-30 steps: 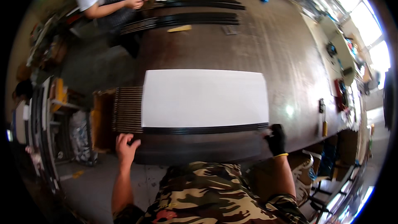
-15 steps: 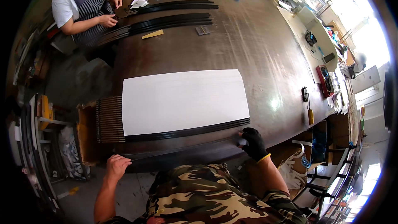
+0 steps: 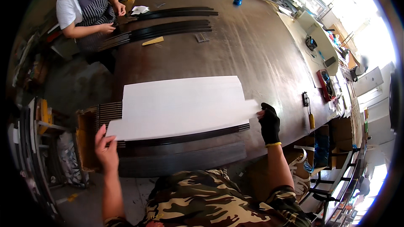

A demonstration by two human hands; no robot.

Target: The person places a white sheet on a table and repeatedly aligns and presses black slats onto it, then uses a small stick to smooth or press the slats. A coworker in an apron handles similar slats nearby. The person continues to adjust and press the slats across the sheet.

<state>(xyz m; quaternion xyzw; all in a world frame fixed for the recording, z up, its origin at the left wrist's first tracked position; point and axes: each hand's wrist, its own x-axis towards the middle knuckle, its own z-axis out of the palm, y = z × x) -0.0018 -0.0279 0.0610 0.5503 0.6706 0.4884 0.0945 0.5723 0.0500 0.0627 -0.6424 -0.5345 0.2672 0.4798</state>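
A long white strip (image 3: 181, 120) is stretched between my two hands, above a wide white sheet (image 3: 181, 94). My left hand (image 3: 106, 149) pinches its left end between thumb and fingers. At the other end, my right hand (image 3: 269, 125), in a black glove with cut-off fingertips, grips the strip's corner. Under the sheet lies a row of slim black rods (image 3: 181, 137); their ribbed left ends (image 3: 110, 113) stick out beside it, and the sheet hides most of their length. Along the table's near edge rests a dark grey flat strip (image 3: 189, 157).
A co-worker in a striped apron (image 3: 94, 10) stands at the far left near bundles of black rods (image 3: 172, 27). On the brown table (image 3: 261, 59) lie a yellow wedge (image 3: 152, 40) and a blue object (image 3: 237, 1). A cardboard box (image 3: 86, 143) adjoins the table's left side.
Both hands have risen from the table's near edge and moved forward, now carrying the white strip over the sheet. The dark grey strip at the near edge shows more fully.
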